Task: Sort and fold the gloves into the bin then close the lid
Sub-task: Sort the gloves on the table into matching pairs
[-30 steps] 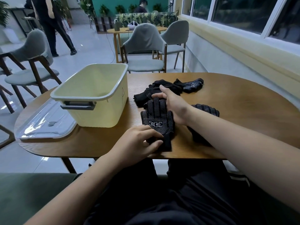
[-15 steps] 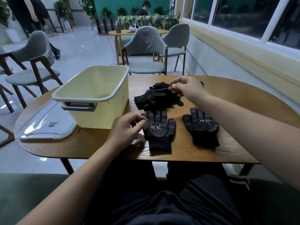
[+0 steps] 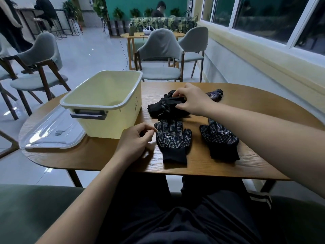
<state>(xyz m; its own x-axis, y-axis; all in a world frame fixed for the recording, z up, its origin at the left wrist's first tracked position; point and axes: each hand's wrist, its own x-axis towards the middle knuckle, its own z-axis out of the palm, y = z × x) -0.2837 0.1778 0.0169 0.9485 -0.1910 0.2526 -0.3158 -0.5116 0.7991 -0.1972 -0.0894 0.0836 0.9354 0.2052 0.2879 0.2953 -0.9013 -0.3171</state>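
Observation:
Two black dotted gloves lie flat, palm up, near the table's front edge: one (image 3: 173,140) in the middle, the other (image 3: 219,138) to its right. Behind them sits a heap of black gloves (image 3: 165,107). My right hand (image 3: 191,99) reaches onto that heap and pinches a glove at its top. Just left of the middle glove, my left hand (image 3: 137,143) rests on the table with fingers loosely curled, holding nothing. The pale yellow bin (image 3: 112,110) stands open at the left. Its clear lid (image 3: 51,132) lies flat beside it.
One more glove (image 3: 215,94) peeks out behind my right wrist. The wooden table (image 3: 255,106) has bare surface to the right. Grey chairs (image 3: 161,57) stand beyond the far edge and at the left. People are far off in the room.
My right hand left the flat glove and moved back to the heap, now pinching a glove there. My left hand let go of the middle glove's cuff and rests beside it.

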